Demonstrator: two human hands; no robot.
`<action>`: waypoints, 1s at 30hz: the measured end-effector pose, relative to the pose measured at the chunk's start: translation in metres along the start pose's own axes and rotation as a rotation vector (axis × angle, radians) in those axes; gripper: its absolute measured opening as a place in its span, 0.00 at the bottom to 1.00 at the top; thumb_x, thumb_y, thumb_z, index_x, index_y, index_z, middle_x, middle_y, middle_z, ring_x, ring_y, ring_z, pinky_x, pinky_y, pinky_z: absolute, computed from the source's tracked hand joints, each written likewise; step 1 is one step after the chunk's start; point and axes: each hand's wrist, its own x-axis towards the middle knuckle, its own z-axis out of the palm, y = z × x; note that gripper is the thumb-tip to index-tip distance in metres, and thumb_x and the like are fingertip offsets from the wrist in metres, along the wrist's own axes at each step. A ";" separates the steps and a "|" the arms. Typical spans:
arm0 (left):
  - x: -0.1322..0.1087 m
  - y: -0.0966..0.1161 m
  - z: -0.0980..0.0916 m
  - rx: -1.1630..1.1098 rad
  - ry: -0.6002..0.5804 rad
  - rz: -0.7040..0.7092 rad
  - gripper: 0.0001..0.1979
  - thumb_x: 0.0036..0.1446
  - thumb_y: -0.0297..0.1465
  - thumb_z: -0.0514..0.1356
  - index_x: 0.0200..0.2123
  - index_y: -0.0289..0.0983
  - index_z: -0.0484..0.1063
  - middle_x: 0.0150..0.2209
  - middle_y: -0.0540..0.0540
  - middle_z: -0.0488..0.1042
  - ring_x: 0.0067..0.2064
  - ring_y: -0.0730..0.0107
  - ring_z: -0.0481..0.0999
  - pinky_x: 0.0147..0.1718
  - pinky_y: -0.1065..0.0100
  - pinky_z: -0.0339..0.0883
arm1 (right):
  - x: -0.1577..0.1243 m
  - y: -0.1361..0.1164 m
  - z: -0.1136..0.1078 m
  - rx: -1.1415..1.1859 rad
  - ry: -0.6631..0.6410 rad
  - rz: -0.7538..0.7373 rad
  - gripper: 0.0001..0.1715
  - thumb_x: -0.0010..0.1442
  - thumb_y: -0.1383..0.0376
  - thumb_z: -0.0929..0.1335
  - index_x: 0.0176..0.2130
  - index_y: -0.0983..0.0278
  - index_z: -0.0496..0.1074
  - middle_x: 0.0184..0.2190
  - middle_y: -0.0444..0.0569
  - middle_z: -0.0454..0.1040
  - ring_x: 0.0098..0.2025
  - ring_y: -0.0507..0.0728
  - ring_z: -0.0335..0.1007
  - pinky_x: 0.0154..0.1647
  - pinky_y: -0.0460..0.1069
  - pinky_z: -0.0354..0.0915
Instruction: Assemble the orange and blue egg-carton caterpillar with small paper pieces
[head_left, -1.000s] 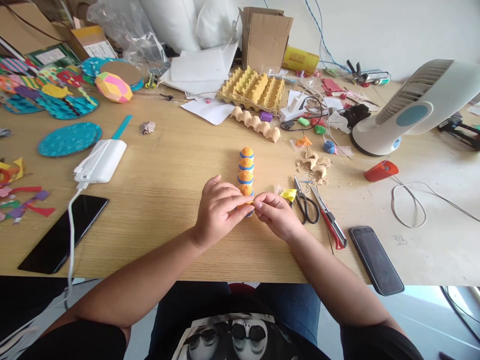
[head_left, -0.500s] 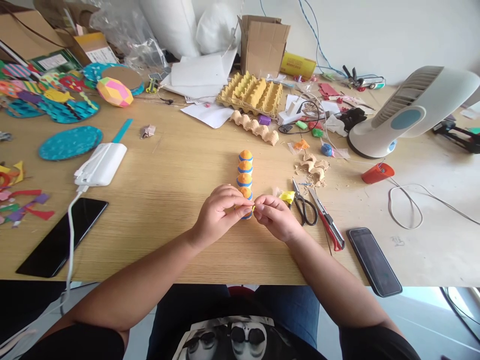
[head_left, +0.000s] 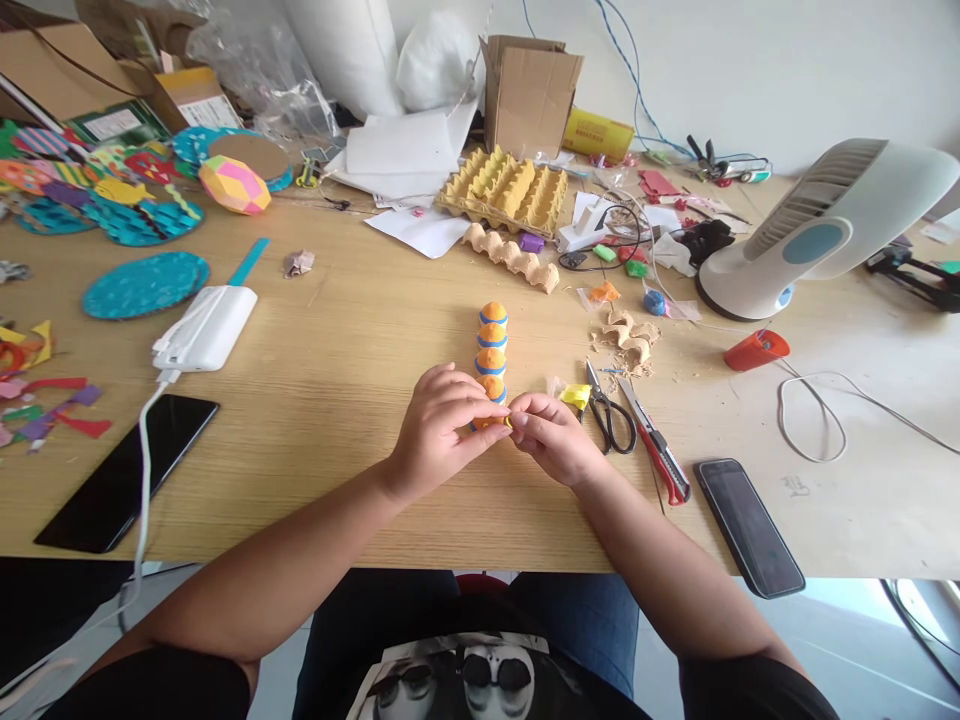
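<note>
A row of orange domes with blue rims [head_left: 492, 347], joined like a caterpillar, lies on the wooden table [head_left: 360, 330] in front of me. My left hand [head_left: 439, 430] and my right hand [head_left: 551, 436] meet at its near end. Both pinch with fingertips pressed together on the nearest dome, where a small yellow bit shows between them. A yellow lump [head_left: 576, 395] lies just right of my right hand.
Scissors [head_left: 604, 408] and a red utility knife [head_left: 656, 440] lie to the right, then a phone [head_left: 748, 525]. A power bank [head_left: 206, 326] and another phone [head_left: 127, 470] lie left. Egg trays [head_left: 504, 188], a fan [head_left: 825, 230] and paper crafts [head_left: 112, 190] fill the back.
Both hands have stayed at the near end of the row, their fingertips drawing slightly closer together. The view has shifted a little.
</note>
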 end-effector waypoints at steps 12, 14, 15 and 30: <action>0.000 0.001 0.000 0.037 0.036 0.025 0.01 0.60 0.33 0.66 0.37 0.43 0.78 0.34 0.52 0.81 0.42 0.66 0.78 0.58 0.54 0.62 | 0.000 -0.001 0.000 0.010 0.015 0.011 0.16 0.54 0.54 0.75 0.30 0.64 0.75 0.21 0.42 0.65 0.24 0.49 0.52 0.23 0.46 0.44; 0.000 0.001 0.000 0.044 0.042 0.030 0.01 0.61 0.32 0.66 0.37 0.43 0.78 0.35 0.51 0.81 0.41 0.66 0.78 0.58 0.54 0.62 | 0.000 0.000 0.000 0.017 0.022 0.016 0.16 0.53 0.55 0.76 0.31 0.64 0.76 0.21 0.42 0.65 0.24 0.48 0.53 0.24 0.45 0.44; 0.000 0.001 -0.001 0.047 0.043 0.030 0.01 0.61 0.32 0.66 0.37 0.43 0.78 0.35 0.51 0.81 0.41 0.66 0.78 0.58 0.54 0.62 | 0.000 0.000 0.001 0.018 0.024 0.018 0.16 0.52 0.55 0.77 0.32 0.64 0.76 0.21 0.42 0.66 0.24 0.48 0.54 0.24 0.45 0.44; -0.001 0.002 0.000 0.062 0.040 0.034 0.06 0.62 0.30 0.64 0.41 0.45 0.80 0.35 0.53 0.81 0.42 0.68 0.77 0.59 0.55 0.61 | 0.001 0.002 -0.002 0.025 -0.022 -0.021 0.16 0.51 0.56 0.79 0.33 0.64 0.78 0.21 0.40 0.68 0.22 0.46 0.54 0.23 0.45 0.45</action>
